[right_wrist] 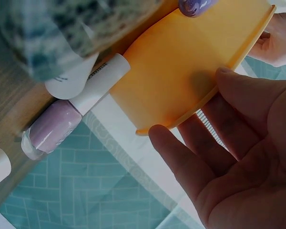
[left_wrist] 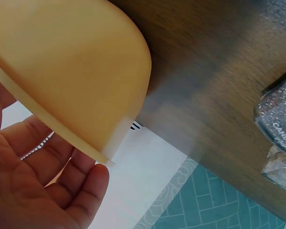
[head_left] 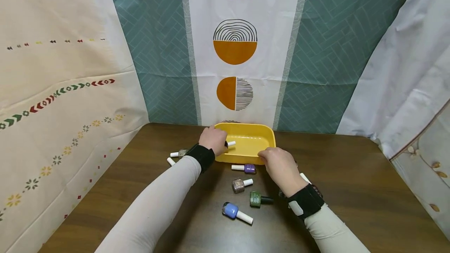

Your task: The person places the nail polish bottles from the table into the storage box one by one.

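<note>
Three fabric hangings enclose a brown wood-grain worktop [head_left: 369, 182]: a cream cloth with rows of small coloured motifs [head_left: 70, 65] at the left of the head frame, a teal and white cloth printed with orange half-circles [head_left: 161, 50] across the upper centre, and a white cloth with a leafy branch [head_left: 404, 73] at right. Two pale sleeves [head_left: 158, 202] reach in from the bottom edge toward a yellow, round-cornered rectangular tray [head_left: 251, 143], just below the frame's centre at the worktop's far edge. The person's left hand [head_left: 213, 139] grips the tray's rim at its left end, fingers bent about the edge, the thumb partly cut off in the left wrist view. The right hand [head_left: 280, 167] pinches the rim at the near right corner, thumb against the outer wall, fingers behind it. A black strap [head_left: 201, 157] rings each wrist. Below the tray, at lower centre, lie a white-capped purple polish bottle [head_left: 250, 168], a glitter bottle [head_left: 238, 185], a black-capped green bottle [head_left: 255, 199] and a white-capped blue bottle [head_left: 231, 210]. A lilac bottle [right_wrist: 55, 125] appears at left in the right wrist view. Inside the tray, a small white cap [head_left: 231, 143] shows beside the left hand.
</note>
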The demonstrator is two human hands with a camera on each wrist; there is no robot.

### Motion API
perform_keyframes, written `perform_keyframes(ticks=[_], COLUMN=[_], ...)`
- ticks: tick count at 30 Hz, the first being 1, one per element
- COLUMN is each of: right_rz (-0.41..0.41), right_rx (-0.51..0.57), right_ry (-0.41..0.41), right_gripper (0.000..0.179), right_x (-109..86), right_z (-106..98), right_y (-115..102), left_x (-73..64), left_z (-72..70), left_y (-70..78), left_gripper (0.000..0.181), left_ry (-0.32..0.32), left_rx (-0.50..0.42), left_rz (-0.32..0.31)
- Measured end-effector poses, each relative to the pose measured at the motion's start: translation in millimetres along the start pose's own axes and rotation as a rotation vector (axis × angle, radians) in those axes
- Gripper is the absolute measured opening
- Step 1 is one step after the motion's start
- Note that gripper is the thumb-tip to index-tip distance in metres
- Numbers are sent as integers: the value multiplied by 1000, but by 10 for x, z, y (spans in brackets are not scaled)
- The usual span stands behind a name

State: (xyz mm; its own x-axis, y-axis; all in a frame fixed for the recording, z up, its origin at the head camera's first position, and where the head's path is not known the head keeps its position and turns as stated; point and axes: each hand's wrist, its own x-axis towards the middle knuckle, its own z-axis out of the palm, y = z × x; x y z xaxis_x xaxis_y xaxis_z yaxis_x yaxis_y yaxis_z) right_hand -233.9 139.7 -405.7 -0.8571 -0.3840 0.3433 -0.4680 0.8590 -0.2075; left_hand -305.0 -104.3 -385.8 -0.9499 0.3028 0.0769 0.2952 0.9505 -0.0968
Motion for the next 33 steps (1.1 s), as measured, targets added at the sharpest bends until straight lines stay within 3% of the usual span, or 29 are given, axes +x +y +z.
perform_keyframes(ticks=[8, 16, 26, 33], right_rz=[-7, 5, -17, 35], right_rx=[-23, -35, -18, -23], right_ry=[-16, -14, -21, -12], right_gripper=[7, 7, 7, 8], right_x=[-17, -51, 11, 2], right_z=[-28, -131, 10, 35], right_y=[29, 110, -24, -47], left_x=[61, 152, 87, 89], left_z=[5, -19, 34, 24], left_y=[80, 204, 32, 10], left_gripper=[31, 28, 25, 20], left_ry=[-52, -41, -87, -91], left_rx=[15, 44, 83, 59], left_rz=[-27, -1, -22, 27])
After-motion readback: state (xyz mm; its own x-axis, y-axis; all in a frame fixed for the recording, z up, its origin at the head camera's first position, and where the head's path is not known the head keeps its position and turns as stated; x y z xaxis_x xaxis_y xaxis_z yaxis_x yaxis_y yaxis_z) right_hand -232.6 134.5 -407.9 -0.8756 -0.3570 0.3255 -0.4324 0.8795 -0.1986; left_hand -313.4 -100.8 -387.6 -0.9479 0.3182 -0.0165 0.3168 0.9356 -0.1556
